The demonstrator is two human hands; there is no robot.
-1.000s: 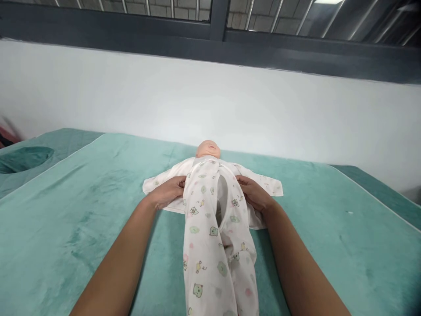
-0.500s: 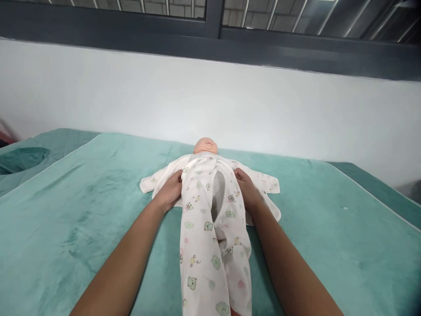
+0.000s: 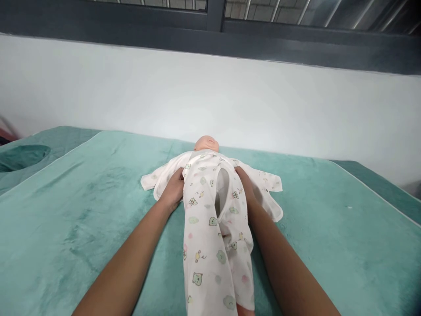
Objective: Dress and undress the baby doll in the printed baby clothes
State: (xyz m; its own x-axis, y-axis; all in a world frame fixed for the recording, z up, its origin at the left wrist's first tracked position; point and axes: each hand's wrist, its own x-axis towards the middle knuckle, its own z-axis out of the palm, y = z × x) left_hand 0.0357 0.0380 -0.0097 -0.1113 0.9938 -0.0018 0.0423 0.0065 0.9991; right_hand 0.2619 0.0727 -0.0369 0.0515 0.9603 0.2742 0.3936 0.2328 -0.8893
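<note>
A baby doll (image 3: pixel 206 143) lies on its back, its head toward the wall. White baby pants (image 3: pixel 200 228) printed with green bears cover its legs and reach high up its body; an oval opening shows at the crotch. Under them a white baby jacket (image 3: pixel 274 206) lies spread, both sleeves stretched out sideways. At the left side of the pants' waist, my left hand (image 3: pixel 174 188) is closed on the fabric. My right hand (image 3: pixel 245 182) grips the opposite side, its fingertips partly hidden by the cloth. A bit of the doll's foot (image 3: pixel 245 310) shows at the bottom.
A teal plush cover (image 3: pixel 82 210) spreads over the bed beneath the doll. Behind it rises a white wall (image 3: pixel 210 101) below a dark window frame (image 3: pixel 131 28) with metal bars. A round hollow (image 3: pixel 24 158) lies at the far left.
The view has shifted slightly, so the doll and clothes appear a little to the right and higher. Both hands keep their hold at the sides of the pants.
</note>
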